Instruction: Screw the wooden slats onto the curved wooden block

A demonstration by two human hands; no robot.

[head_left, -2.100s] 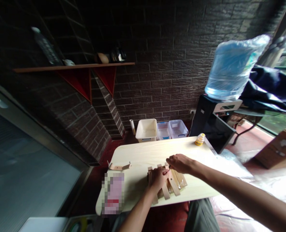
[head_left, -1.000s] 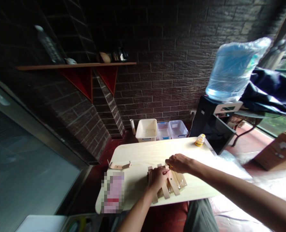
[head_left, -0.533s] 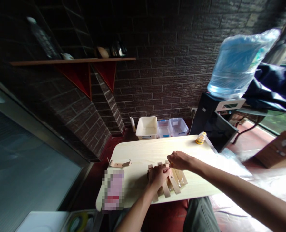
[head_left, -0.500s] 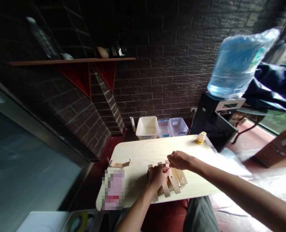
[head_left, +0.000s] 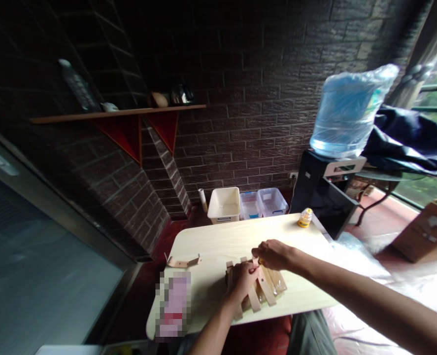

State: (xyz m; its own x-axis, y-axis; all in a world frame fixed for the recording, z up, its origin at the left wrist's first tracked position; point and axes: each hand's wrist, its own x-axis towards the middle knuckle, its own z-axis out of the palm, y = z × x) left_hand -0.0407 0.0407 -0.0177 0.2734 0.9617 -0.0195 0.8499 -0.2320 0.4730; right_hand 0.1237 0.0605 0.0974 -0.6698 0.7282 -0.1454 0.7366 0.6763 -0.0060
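Three tan strips (head_left: pixel 266 287) already span the wrapped block at the table's (head_left: pixel 211 240) near side, one bent piece (head_left: pixel 183 264) lies apart at left, and both left hand (head_left: pixel 242 277) and right hand (head_left: pixel 273 254) curl their fingers there, pinching what I can't tell.

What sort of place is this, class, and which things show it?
Indoors, perhaps a home or small workroom: a water dispenser, a wall shelf and a pale table with brown strips.

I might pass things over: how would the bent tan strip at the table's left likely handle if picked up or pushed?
The bent strip is probably light, being narrow and thin-looking. It seems fairly stiff, since its ends stand up unsupported. Pushed, it might rock, given its bends.
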